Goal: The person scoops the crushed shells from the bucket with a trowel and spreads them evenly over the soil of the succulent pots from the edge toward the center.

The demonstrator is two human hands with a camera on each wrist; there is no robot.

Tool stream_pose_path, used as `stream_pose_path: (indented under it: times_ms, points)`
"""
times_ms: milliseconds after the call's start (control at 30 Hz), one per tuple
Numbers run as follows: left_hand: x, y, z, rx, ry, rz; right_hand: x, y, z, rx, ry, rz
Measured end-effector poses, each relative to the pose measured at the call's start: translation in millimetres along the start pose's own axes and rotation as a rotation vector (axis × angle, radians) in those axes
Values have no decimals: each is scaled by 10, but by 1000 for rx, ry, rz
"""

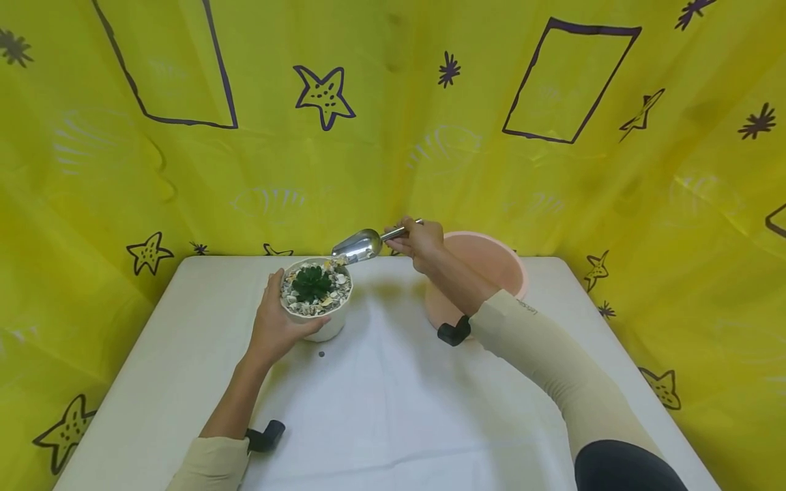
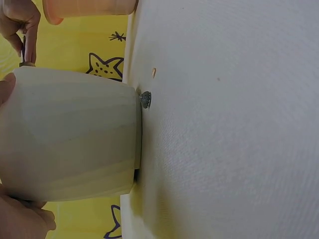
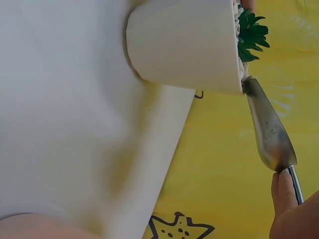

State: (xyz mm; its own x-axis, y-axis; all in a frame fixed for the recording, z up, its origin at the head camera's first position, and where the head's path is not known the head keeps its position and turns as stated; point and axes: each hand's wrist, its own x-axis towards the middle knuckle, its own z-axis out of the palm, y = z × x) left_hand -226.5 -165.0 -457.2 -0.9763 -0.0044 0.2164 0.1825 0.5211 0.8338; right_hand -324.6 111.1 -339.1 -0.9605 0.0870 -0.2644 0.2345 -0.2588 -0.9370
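A white flower pot stands on the table, filled with pebbles around a green succulent. My left hand grips the pot from the left, thumb across its front near the rim and fingers along the far side. In my right hand is the handle of a shiny metal scoop. The scoop tilts down to the left, its lip right at the pot's rim, with a few pebbles by it. From the right wrist view, the scoop meets the rim beside the succulent.
A pink round tub stands at the right behind my right forearm. One dark pebble lies on the white tablecloth in front of the pot, and a small orange-brown bit shows nearby. A yellow patterned curtain hangs behind the table's back edge.
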Motion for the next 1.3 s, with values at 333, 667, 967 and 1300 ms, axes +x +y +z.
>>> stream_pose_path:
  times_ms: [333,667,967,1300]
  points:
    - [0,10,0,9,-6,-7,-22,37,115,65,-11,-16]
    - [-3,5,5,7,-4,-6,-35,60,151,78,-17,3]
    - [-11,1,15,8,-5,-8,-42,61,176,96,-12,12]
    - [-17,8,21,13,5,-8,-18,48,119,88,-25,-38]
